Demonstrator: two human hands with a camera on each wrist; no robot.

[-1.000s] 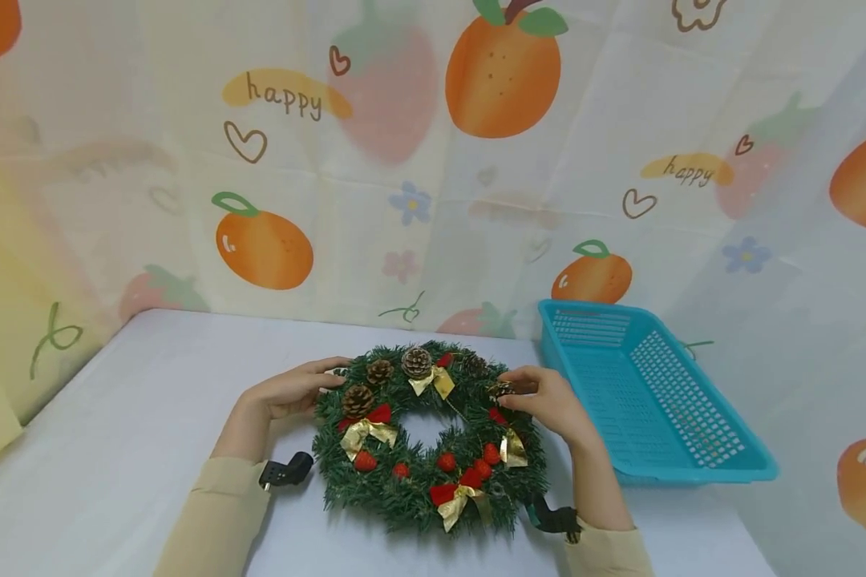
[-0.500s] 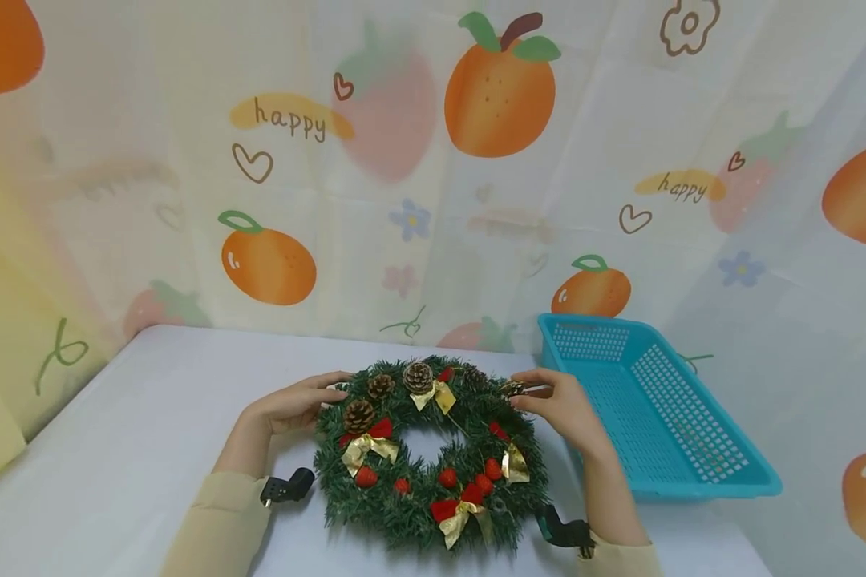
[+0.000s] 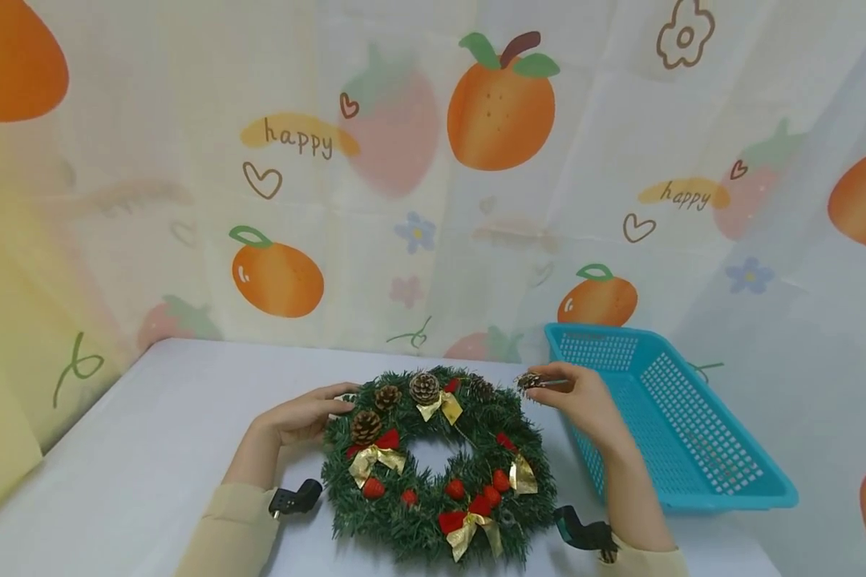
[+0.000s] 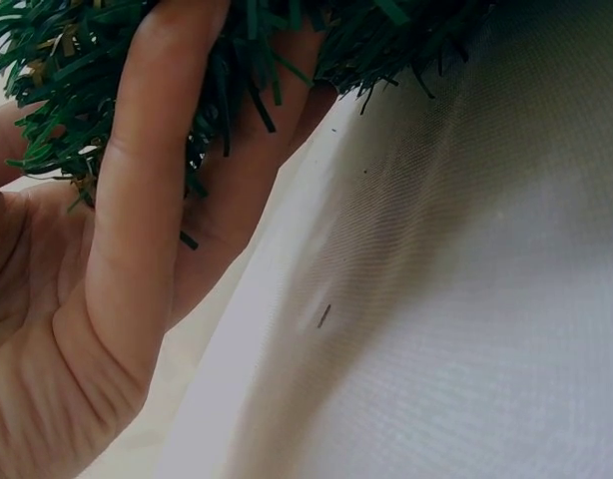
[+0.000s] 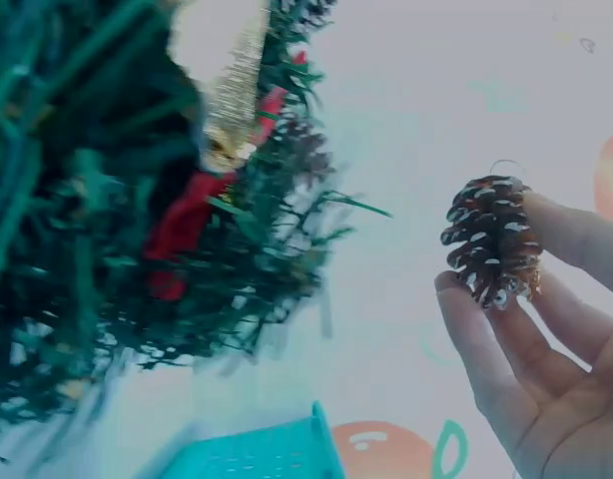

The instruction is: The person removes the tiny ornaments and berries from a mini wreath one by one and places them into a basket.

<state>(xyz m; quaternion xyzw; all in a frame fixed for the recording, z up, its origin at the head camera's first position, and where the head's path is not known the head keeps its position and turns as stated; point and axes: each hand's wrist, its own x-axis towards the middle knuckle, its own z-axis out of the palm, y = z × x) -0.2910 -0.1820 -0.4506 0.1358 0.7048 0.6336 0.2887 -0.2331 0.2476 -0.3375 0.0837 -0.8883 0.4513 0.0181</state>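
Note:
A green wreath (image 3: pixel 397 525) lies on the table, dressed with pine cones, red berries and red-and-gold bows. At its upper left edge, my left hand (image 3: pixel 309 414) holds the greenery; the left wrist view shows those fingers (image 4: pixel 137 210) curled under the wreath's branches. Just off the wreath's upper right side, my right hand (image 3: pixel 580 401) pinches a loose brown pine cone (image 5: pixel 494 239) with white-tipped scales. A thin wire loop stands out of that cone's top. Bare greenery shows at the wreath's right upper part, nearest this hand.
A turquoise plastic basket (image 3: pixel 746 481) with perforated walls stands at the right, close behind the right hand. White cloth covers the table (image 3: pixel 151 449). A curtain (image 3: pixel 375 304) printed with oranges hangs along the back.
My right hand has drawn the pine cone up and right, away from the wreath. The left hand keeps its hold, and the head view has tilted up slightly.

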